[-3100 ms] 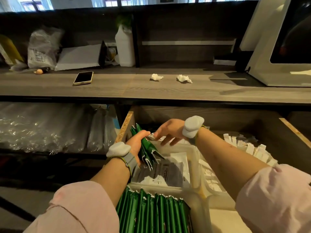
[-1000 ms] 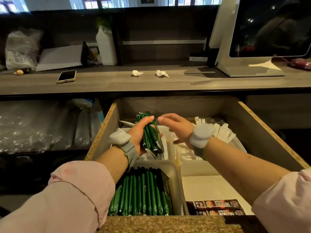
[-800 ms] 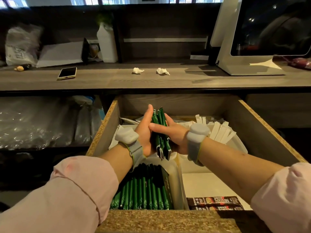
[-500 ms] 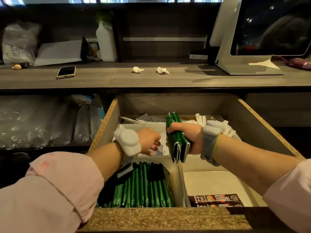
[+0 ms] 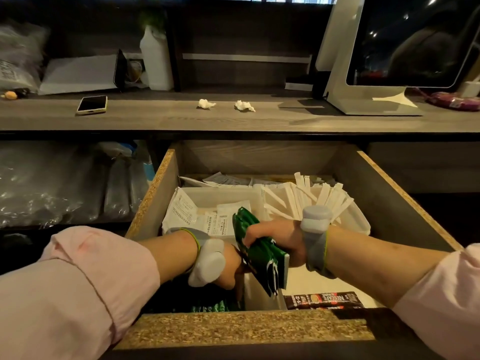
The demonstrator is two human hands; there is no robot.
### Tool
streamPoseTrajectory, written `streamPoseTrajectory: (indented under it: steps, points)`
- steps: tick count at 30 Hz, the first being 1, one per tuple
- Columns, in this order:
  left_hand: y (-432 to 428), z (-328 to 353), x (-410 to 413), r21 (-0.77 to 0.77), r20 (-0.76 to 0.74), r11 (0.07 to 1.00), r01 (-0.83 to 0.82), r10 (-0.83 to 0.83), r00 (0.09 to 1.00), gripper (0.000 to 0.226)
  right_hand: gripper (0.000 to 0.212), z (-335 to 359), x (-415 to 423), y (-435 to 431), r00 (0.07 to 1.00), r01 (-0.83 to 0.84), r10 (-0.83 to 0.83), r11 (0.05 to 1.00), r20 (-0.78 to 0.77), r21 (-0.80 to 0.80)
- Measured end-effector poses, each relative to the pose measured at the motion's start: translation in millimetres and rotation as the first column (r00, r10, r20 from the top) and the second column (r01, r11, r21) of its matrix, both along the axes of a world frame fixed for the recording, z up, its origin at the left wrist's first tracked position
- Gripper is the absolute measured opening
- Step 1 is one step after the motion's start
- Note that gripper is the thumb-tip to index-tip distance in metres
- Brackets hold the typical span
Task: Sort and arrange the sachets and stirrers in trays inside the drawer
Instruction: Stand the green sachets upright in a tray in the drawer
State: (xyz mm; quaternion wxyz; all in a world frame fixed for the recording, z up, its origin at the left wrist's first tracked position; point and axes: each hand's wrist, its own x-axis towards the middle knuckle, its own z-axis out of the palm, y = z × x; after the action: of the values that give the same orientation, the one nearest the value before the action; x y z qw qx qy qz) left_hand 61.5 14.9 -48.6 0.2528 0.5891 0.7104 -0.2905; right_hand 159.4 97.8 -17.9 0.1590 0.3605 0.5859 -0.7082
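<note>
Two tissue wads (image 5: 225,104) on wooden counter (image 5: 166,118), right hand (image 5: 279,242) grip closed round green sachets (image 5: 259,252), left hand (image 5: 228,266) grip hidden

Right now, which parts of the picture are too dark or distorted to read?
Head view: the near-left tray under the left hand lies in deep shadow, green sachets barely showing; wide-angle lens bends the counter; the monitor shows reflections.

The dark sachet (image 5: 323,300) by the drawer's front reads "NESCAFE" and "1+2".
</note>
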Motion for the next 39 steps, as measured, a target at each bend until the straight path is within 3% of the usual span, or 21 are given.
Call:
streamPoseTrajectory:
  steps: [4, 10, 13, 14, 17, 21, 23, 26, 28, 31, 34, 36, 37, 39]
  points:
    - [-3, 3, -8, 0.03, 0.105, 1.0, -0.008, 0.005, 0.994, 0.036, 0.005, -5, -2, -2, 1.0, -0.015, 0.014, 0.997, 0.008, 0.081]
    - [-1, -2, -22, 0.066, 0.22, 0.994, -0.084, 0.067, 0.973, 0.013, 0.004, -17, 0, -8, 0.994, -0.054, 0.047, 0.996, 0.098, 0.068]
    - [-1, -3, -26, 0.078, 0.266, 0.984, -0.159, 0.133, 0.955, 0.032, 0.011, -22, -9, -17, 0.997, -0.053, 0.037, 0.969, 0.07, 0.243]
    - [-1, -3, -27, 0.079, 0.285, 0.978, -0.193, 0.163, 0.945, 0.035, 0.003, -24, -10, -19, 0.999, -0.022, 0.01, 0.959, 0.046, 0.283]
    - [-5, 2, -32, 0.094, 0.337, 0.97, -0.224, 0.181, 0.924, 0.025, 0.024, -24, -9, -18, 0.993, -0.099, 0.071, 0.932, 0.094, 0.348]
    - [-9, 6, -41, 0.118, 0.455, 0.956, -0.267, 0.187, 0.87, 0.019, 0.043, -6, -9, 0, 0.965, -0.256, 0.187, 0.822, 0.185, 0.509]
    - [-9, 7, -43, 0.084, 0.512, 0.946, -0.313, 0.228, 0.828, 0.026, 0.043, -2, -9, 8, 0.939, -0.337, 0.235, 0.774, 0.251, 0.537]
    - [-7, 8, -39, 0.046, 0.531, 0.932, -0.358, 0.281, 0.799, 0.035, 0.042, -15, -9, 8, 0.853, -0.499, 0.301, 0.711, 0.427, 0.495]
    - [-6, 2, -34, 0.114, 0.5, 0.919, -0.378, 0.276, 0.821, 0.037, 0.033, -24, -10, 5, 0.754, -0.63, 0.375, 0.646, 0.539, 0.431]
    - [1, -7, -25, 0.269, 0.386, 0.897, -0.35, 0.233, 0.893, 0.039, 0.02, -29, -12, 3, 0.636, -0.77, 0.463, 0.437, 0.618, 0.465]
    - [8, -9, -21, 0.35, 0.323, 0.883, -0.313, 0.2, 0.925, 0.038, 0.043, -29, -16, 6, 0.604, -0.789, 0.472, 0.244, 0.642, 0.563]
    - [9, -7, -24, 0.394, 0.309, 0.869, -0.298, 0.181, 0.934, 0.033, 0.04, -22, -20, 8, 0.597, -0.785, 0.46, 0.167, 0.657, 0.596]
    - [8, -4, -27, 0.404, 0.312, 0.866, -0.294, 0.171, 0.935, 0.031, 0.038, -18, -20, 11, 0.602, -0.78, 0.455, 0.16, 0.656, 0.605]
    - [7, 1, -30, 0.344, 0.342, 0.898, -0.274, 0.152, 0.927, 0.028, 0.036, -15, -16, 14, 0.628, -0.771, 0.496, 0.291, 0.6, 0.566]
